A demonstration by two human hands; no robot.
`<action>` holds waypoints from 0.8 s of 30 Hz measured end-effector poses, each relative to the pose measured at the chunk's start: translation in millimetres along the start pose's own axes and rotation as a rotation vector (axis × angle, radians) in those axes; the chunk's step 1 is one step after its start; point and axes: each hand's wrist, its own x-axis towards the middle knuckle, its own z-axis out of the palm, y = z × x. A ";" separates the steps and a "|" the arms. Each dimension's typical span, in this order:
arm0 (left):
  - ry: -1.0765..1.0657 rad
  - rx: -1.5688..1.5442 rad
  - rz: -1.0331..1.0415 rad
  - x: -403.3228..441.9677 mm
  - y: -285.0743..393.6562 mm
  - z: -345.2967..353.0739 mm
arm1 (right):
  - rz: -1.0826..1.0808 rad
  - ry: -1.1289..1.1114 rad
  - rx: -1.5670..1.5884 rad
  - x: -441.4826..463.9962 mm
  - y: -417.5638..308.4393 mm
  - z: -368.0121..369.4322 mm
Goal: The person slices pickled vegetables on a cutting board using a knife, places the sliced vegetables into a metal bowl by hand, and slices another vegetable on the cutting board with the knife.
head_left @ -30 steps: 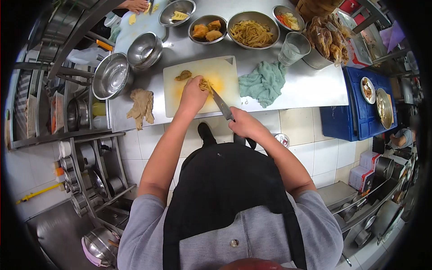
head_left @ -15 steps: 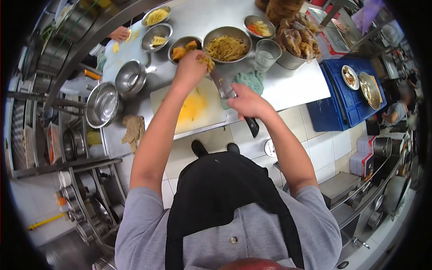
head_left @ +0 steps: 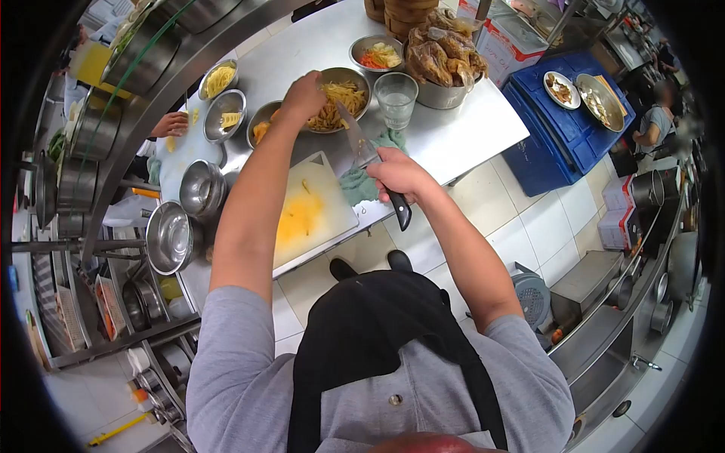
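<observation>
My left hand [head_left: 304, 97] is over the left side of the metal bowl of yellow-brown strips [head_left: 343, 104]; its fingers point into the bowl, and what they hold, if anything, is hidden. My right hand [head_left: 399, 175] grips a knife [head_left: 355, 136], whose blade tip reaches the bowl's near rim. Below lies a white cutting board [head_left: 321, 223] with yellow stains and a few scraps. Behind my left wrist, a bowl of orange pieces [head_left: 260, 130] is partly covered. The green cloth [head_left: 362, 185] lies under and beside the blade.
A glass [head_left: 396, 100], a bowl of shredded vegetables [head_left: 380, 57] and a pot of bagged brown meat [head_left: 445, 57] stand to the right. Metal bowls [head_left: 174, 238] line the left. Another person's hand [head_left: 170, 124] is at the far-left board. A blue bin [head_left: 529, 143] adjoins the table.
My left hand has moved from the cutting board past the orange pieces to the bowl of strips. The knife has left the board too, and the whole view has turned.
</observation>
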 end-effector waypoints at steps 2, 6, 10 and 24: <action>0.068 -0.021 0.117 -15.1 5.6 -15.3 | 0.037 0.021 0.077 4.0 7.2 1.4; 0.128 -0.055 0.379 -74.7 26.0 -16.9 | -0.043 -0.038 0.082 18.8 -0.5 3.0; 0.171 0.045 0.386 -61.4 -3.1 3.1 | -0.081 0.014 0.053 21.2 -8.4 9.7; -0.221 0.237 0.433 -207.0 -93.3 -1.9 | -0.191 -0.092 -0.188 -40.1 48.5 6.4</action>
